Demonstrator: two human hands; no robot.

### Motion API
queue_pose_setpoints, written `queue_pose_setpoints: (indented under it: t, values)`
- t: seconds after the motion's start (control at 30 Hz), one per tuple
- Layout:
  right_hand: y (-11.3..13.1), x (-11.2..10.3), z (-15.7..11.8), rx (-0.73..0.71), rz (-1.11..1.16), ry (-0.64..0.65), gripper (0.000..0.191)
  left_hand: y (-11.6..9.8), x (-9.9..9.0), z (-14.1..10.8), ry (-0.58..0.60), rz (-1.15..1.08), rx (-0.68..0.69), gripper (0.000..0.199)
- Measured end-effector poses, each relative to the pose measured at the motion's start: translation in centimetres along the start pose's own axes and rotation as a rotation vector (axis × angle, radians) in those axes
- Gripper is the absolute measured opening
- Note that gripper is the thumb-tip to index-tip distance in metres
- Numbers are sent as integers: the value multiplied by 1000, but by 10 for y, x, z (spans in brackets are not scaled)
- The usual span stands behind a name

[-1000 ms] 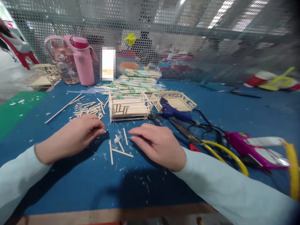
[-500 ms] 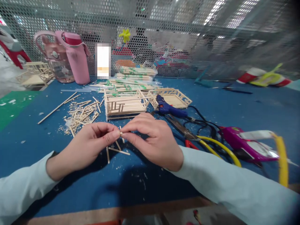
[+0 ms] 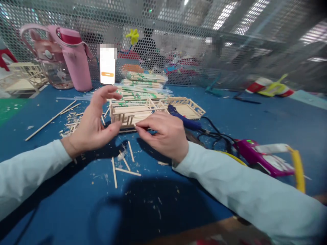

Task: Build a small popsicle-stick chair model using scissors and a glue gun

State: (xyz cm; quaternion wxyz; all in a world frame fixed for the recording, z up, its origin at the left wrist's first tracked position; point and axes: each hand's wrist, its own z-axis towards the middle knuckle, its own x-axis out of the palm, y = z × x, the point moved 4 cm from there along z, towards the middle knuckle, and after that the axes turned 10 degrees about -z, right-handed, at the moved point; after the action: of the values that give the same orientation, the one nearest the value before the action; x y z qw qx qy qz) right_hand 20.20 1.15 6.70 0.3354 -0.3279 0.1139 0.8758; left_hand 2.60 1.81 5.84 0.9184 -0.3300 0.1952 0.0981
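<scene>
My left hand [image 3: 95, 124] is spread, thumb and fingers wide apart with nothing between them, at the left end of a small stick frame [image 3: 143, 114]. In front of that frame's right part, my right hand [image 3: 163, 134] is pinched; whatever its fingertips hold is too small to make out. Short dark upright pieces show in the frame's front side. A few loose short sticks [image 3: 127, 172] lie on the blue table nearer to me. Behind my right hand is a blue glue gun [image 3: 187, 121], beside a second stick frame [image 3: 190, 109].
Stick scraps [image 3: 70, 122] lie at the left. Behind stand a pink bottle [image 3: 78, 63], a clear bottle [image 3: 57, 69], a lit phone [image 3: 107, 68] and bagged sticks [image 3: 145, 80]. Cables and a purple tool [image 3: 263, 158] are on the right.
Both hands have moved forward from above the loose sticks to the stick frame and come apart. My left hand has opened; my right hand is still pinched. The view has shifted slightly.
</scene>
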Motion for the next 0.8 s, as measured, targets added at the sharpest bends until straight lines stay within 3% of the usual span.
queue_pose_setpoints:
  t: [0.1, 0.37, 0.8]
  values:
    - [-1, 4, 1, -10, -48, -34, 19, 5, 9, 2, 78, -6, -54, 59]
    - [-2, 9, 3, -22, -85, 11, 20, 5, 17, -5, -6, -64, -86, 60]
    - [-4, 10, 4, 27, -58, -4, 19, 5, 20, -5, 28, -25, -145, 58]
